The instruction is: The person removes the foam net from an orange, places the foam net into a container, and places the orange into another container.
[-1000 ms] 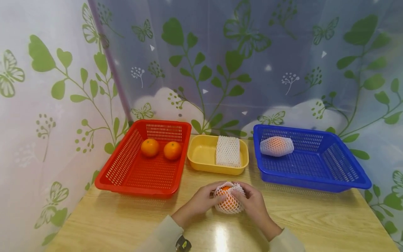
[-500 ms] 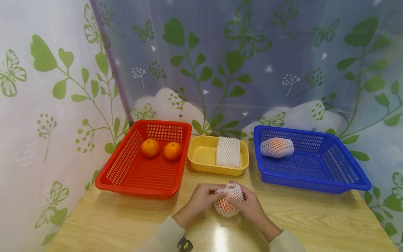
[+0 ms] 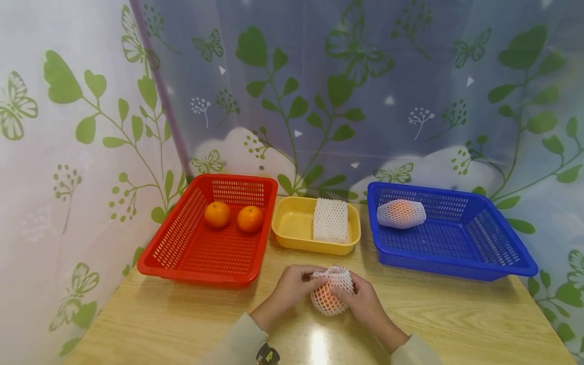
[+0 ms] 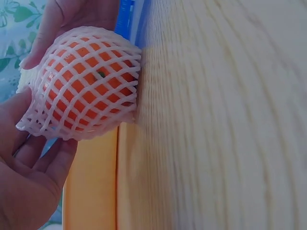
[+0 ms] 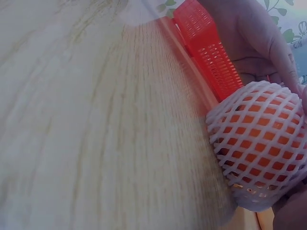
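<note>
An orange (image 4: 99, 87) sits inside a white foam net sleeve (image 3: 338, 277), low over the wooden table in front of me. Its skin shows through the stretched mesh, and a small green stem spot faces the left wrist camera. My left hand (image 3: 290, 287) pinches the gathered edge of the sleeve between thumb and fingers. From the other side, my right hand (image 3: 363, 297) holds the wrapped fruit, thumb across the front of the mesh. The sleeve's bunched end rises between both hands, and the right fingers are partly hidden behind it.
At the left, a red basket (image 3: 196, 276) contains two bare oranges (image 3: 217, 214). A yellow tray (image 3: 292, 239) at the back middle bears flat white foam nets (image 3: 330, 220). In the blue basket (image 3: 451, 266) at the right lies one net-wrapped orange (image 3: 401, 213).
The sleeve's mouth, spread around bare orange skin a second ago, now stands gathered above the fruit. Both hands have shifted slightly around it; over the last half second almost nothing moved.
</note>
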`<act>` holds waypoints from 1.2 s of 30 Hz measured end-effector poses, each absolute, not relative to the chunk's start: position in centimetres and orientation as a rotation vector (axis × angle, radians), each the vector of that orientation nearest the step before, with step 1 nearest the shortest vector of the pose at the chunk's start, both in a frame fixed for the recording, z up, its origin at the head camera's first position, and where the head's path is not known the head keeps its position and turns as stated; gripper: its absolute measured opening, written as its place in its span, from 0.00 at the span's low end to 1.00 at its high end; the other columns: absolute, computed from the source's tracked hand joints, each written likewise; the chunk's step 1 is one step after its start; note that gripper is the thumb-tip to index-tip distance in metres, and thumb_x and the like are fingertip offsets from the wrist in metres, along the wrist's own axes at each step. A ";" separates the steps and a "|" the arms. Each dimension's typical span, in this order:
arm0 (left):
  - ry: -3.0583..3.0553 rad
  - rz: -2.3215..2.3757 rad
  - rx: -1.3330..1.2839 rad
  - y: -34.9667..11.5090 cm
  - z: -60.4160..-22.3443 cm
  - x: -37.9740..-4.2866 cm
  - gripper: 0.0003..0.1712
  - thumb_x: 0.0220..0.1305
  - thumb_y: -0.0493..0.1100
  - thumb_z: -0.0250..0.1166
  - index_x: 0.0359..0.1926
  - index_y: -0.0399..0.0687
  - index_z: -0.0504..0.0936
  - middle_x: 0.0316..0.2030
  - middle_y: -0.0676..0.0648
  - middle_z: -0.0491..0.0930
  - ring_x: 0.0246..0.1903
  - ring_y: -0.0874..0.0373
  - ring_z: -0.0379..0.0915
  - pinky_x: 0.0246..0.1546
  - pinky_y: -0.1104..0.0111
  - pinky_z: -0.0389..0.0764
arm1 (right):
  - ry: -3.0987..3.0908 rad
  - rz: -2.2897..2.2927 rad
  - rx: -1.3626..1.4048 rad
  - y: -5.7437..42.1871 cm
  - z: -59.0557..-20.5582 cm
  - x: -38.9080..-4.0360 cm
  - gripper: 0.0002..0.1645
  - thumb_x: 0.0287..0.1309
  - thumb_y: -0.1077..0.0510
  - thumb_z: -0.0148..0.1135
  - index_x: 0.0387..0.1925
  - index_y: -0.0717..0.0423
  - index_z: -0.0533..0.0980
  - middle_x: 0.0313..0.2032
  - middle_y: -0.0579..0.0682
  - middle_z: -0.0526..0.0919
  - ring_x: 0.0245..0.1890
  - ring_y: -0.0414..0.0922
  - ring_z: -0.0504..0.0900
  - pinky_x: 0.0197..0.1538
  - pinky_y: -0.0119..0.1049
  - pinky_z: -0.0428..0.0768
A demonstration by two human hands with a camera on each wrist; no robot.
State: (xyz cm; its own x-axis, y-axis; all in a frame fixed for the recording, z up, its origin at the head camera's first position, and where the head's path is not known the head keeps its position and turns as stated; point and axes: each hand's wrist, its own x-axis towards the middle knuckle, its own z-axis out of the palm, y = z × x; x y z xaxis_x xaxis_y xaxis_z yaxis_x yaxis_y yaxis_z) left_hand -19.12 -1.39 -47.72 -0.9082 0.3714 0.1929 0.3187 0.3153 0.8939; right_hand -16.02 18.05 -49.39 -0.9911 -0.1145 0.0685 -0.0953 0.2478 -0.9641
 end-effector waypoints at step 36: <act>2.347 1.652 0.609 -1.8 -48.2 -19.0 0.24 0.59 0.48 0.70 0.55 0.44 0.80 0.49 0.48 0.83 0.48 0.59 0.79 0.47 0.73 0.79 | 2.439 -2.328 -0.105 16.7 -49.5 -16.2 0.12 0.59 0.66 0.65 0.40 0.73 0.81 0.32 0.55 0.87 0.28 0.38 0.84 0.30 0.32 0.84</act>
